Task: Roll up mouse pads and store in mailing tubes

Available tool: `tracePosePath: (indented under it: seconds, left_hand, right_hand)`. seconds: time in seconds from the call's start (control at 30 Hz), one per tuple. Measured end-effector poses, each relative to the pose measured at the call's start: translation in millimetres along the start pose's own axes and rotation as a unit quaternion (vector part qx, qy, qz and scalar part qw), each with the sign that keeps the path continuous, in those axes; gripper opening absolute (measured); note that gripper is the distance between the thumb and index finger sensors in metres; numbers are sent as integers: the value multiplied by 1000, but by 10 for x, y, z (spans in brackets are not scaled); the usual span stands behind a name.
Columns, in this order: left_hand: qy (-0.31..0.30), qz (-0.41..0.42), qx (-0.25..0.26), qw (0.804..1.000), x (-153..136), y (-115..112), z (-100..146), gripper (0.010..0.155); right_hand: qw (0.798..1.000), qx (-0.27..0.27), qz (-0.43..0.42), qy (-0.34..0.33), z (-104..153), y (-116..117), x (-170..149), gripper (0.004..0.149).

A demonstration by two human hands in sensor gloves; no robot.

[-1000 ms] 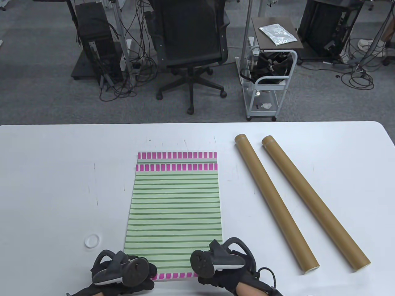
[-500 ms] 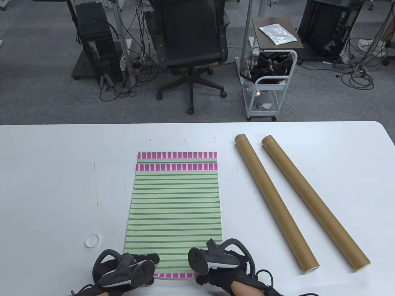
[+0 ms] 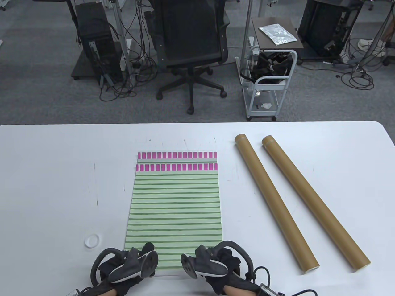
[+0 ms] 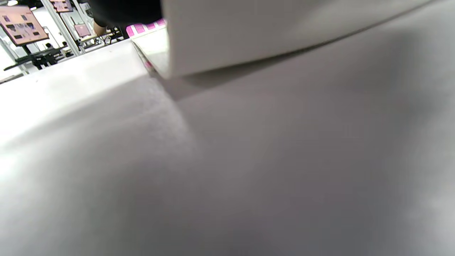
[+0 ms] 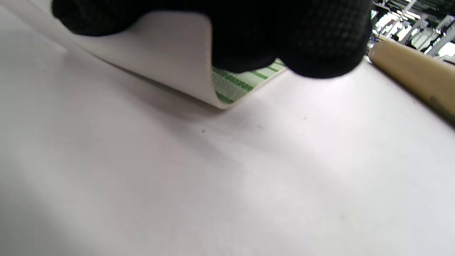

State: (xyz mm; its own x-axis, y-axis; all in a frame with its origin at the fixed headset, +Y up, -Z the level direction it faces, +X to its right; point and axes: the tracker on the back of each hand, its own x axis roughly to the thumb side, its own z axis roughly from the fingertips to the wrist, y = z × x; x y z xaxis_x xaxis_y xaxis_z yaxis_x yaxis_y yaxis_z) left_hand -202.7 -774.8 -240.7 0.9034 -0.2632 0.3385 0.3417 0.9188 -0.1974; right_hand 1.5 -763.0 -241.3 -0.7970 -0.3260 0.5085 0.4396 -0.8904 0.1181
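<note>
A green-striped mouse pad (image 3: 174,209) with magenta end strips lies mid-table on a second pad (image 3: 177,155), of which only the far magenta edge shows. My left hand (image 3: 135,262) and right hand (image 3: 216,262) hold the top pad's near edge, one at each near corner. That edge is curled up off the table: its white underside (image 5: 170,60) bends over under my right fingers (image 5: 291,42), and it is lifted in the left wrist view (image 4: 266,32). Two brown mailing tubes (image 3: 271,197) (image 3: 311,200) lie slanted to the right, untouched.
A small white cap (image 3: 91,240) lies on the white table (image 3: 46,185) left of the pad. Beyond the table's far edge stand an office chair (image 3: 189,40) and a small cart (image 3: 268,80). The nearer tube's end (image 5: 412,76) is close to my right hand.
Both hands have moved a little forward and tipped over. The near magenta strip has been lifted and turned over onto the pad, so it no longer shows from above.
</note>
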Motion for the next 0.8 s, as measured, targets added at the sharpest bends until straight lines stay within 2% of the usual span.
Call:
tracePosePath:
  seconds: [0.1, 0.23, 0.3, 0.33, 0.53, 0.63, 0.7, 0.73, 0.77, 0.8]
  left_hand:
    - [0, 2, -1, 1000, -3, -8, -9, 79]
    - [9, -16, -20, 1000, 28, 5, -50, 79]
    - [12, -16, -25, 999, 33, 9, -56, 80]
    - [11, -10, -26, 1000, 18, 2, -64, 80]
    - [6, 11, -36, 999, -20, 4, -89, 80]
    - [1, -2, -35, 999, 12, 20, -72, 79]
    - [-14, -22, -8, 1000, 50, 32, -29, 77]
    - [-29, -35, 24, 999, 97, 51, 27, 76]
    - [-51, -44, 49, 997, 136, 63, 62, 74]
    - [-101, -55, 78, 990, 192, 91, 106, 71]
  right_hand:
    - [999, -22, 23, -13, 34, 8, 56, 40]
    - [999, -9, 35, -31, 11, 37, 69, 46]
    - [998, -7, 22, -56, 6, 74, 80, 73]
    - [998, -11, 24, -63, 13, 86, 83, 76]
    - [990, -30, 83, -107, 120, 87, 262, 75]
    - [984, -48, 137, -106, 141, 79, 343, 66]
    - [985, -40, 122, -113, 126, 47, 341, 65]
    - [986, -29, 112, -117, 111, 41, 336, 65]
    - [987, -25, 108, -120, 105, 39, 333, 65]
    - [986, -24, 106, -123, 105, 46, 337, 64]
